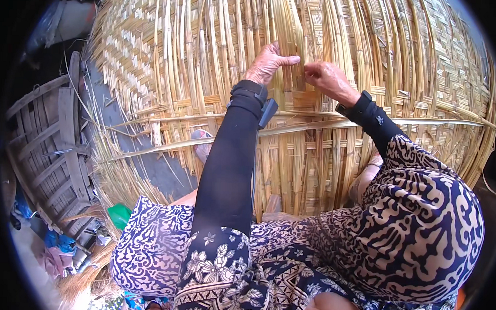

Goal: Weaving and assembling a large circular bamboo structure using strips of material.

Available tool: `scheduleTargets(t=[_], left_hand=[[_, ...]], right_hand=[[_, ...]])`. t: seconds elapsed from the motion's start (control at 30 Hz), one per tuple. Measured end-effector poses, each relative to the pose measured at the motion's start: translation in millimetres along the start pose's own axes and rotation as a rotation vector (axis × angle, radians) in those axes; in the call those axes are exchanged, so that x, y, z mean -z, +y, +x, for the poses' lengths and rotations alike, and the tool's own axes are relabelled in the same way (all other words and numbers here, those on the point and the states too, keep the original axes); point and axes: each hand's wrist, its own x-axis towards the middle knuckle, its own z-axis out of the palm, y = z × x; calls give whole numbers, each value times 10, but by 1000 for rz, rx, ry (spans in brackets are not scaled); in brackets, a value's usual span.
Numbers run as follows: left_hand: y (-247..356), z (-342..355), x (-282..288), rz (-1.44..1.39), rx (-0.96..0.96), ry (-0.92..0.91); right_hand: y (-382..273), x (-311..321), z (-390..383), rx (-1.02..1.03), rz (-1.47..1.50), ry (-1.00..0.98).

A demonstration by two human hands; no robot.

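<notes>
A large woven bamboo mat (191,60) spreads in front of me, with many long split strips standing out lengthwise from the weave. My left hand (266,63) rests on the strips near the middle, its thumb stretched to the right and apart from the fingers. Just right of it, my right hand (330,79) is closed, with thumb and forefinger pinched at the edge of a bamboo strip (303,42). The fingertips partly hide what they grip. Between the two hands runs a bundle of pale strips. Nearer to me, a long loose strip (309,124) crosses the weave sideways.
My feet show at the mat, the left foot (202,145) near its left side. A wooden slatted frame (54,143) leans at the left. Beside my left knee lie a green thing (119,215) and dry straw-like fibres (85,280).
</notes>
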Motion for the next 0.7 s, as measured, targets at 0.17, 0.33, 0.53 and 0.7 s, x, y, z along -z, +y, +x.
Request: scheduleTargets(t=[0.17,0.33,0.53,0.7], left_hand=[[-19,-191,-60,-618,-397,419],[91,-343,193,-502,-194,819],[422,-457,226,245,-416,309],[401,-339,357,-162,-363,81]], right_hand=[[162,-85,-60,81,36,33],[-357,-91,134,145,-157,183],[-515,-212,503,290,-47,34],[-615,-210,567,233,-49,13]])
